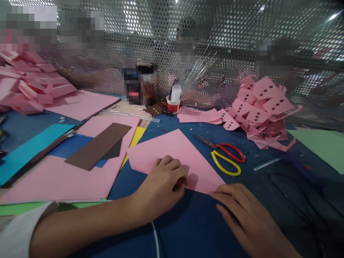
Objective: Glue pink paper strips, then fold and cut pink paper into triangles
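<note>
A sheet of pink paper (174, 150) lies at an angle on the dark blue table, and its near edge looks folded. My left hand (166, 179) is on that sheet near the close edge, fingers curled down and thumb drawn in against them. What is under the curled fingers is hidden. At the sheet's right corner, my right hand (242, 211) touches the paper with its fingertips, fingers stretched out and thumb a little apart. Just beyond the sheet, to the right, lie scissors (223, 152) with one red and one yellow handle loop.
Pink sheets (67, 186) with brown (98, 147) and blue strips lie left. Folded pink pieces with black marks (264, 107) stand back right; another pink pile (29, 86) is back left. A paper cup (173, 104) and a jar (149, 86) stand by the perforated metal screen (228, 36).
</note>
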The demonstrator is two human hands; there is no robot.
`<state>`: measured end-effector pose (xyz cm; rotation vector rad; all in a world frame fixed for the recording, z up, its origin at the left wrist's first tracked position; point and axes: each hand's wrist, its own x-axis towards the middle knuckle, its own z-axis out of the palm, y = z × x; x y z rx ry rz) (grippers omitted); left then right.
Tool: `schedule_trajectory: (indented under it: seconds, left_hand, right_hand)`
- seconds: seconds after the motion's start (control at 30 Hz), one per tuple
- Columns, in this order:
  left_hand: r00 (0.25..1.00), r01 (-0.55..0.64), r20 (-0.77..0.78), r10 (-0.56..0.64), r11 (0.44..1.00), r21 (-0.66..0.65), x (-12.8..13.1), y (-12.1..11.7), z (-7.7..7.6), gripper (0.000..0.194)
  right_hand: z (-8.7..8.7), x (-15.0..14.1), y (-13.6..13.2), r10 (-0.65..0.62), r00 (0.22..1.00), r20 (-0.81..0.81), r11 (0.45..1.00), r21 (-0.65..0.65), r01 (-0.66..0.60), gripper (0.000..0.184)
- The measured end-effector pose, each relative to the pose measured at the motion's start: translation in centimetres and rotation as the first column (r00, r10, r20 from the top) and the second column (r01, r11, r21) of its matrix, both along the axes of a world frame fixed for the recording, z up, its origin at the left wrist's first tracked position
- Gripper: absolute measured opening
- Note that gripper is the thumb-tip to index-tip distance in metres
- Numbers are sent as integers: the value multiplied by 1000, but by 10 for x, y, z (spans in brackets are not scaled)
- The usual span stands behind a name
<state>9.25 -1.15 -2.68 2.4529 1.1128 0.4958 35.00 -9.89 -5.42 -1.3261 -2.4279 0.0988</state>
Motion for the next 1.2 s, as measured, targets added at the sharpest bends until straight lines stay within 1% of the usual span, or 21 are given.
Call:
schedule_trajectory:
  seconds: [0.23,0.43,0.67,0.83,1.0,1.2]
  left_hand:
    - [1000,-13,-3,13,1000,-24,-10,0,0,19]
    - [997,-71,-5,71,997,-42,-30,0,-1,21]
    - [991,-130,-42,128,990,-45,-50,3,2,17]
    - [989,-136,-57,135,991,-13,-48,2,5,14]
    - [984,-164,-70,167,986,41,-40,0,4,1]
    - [980,-179,-82,181,983,32,-39,-1,2,3]
  right_hand:
    - [2,-3,-1,-6,1000,-11,1000,-18,6,37]
    - [1,-3,-1,-7,1000,-29,1000,-3,7,36]
    - [-3,1,-3,-15,1000,4,1000,-7,15,37]
    - [-4,0,-5,-32,1000,-1,999,-16,32,34]
    - [0,-3,-5,-42,999,-18,999,-29,41,29]
    - [1,-3,-4,-27,999,-45,999,-26,26,29]
